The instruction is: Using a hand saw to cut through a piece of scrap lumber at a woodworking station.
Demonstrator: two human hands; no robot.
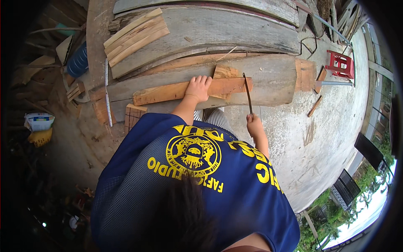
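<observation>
A reddish-brown wooden beam point(168, 93) lies lengthwise across a thick grey plank point(273, 80). Over the beam's middle, my left hand point(199, 89) presses down, its fingers curled over the far edge. My right hand point(255, 125) is closed around the near end of a handsaw point(248, 94). The saw's thin dark blade appears nearly edge-on and crosses the beam close to its right end. Whether its teeth have entered the wood is too small to tell. Under the beam, a short wood block point(226, 72) sticks out on both sides.
Several light wood strips point(136, 35) rest on wide weathered boards point(226, 29) at the far side. A white rod point(108, 92) lies across the left end. On the concrete floor point(289, 134) at right stand a red stool point(341, 65) and a loose stick point(315, 106). A blue container point(78, 61) is at left.
</observation>
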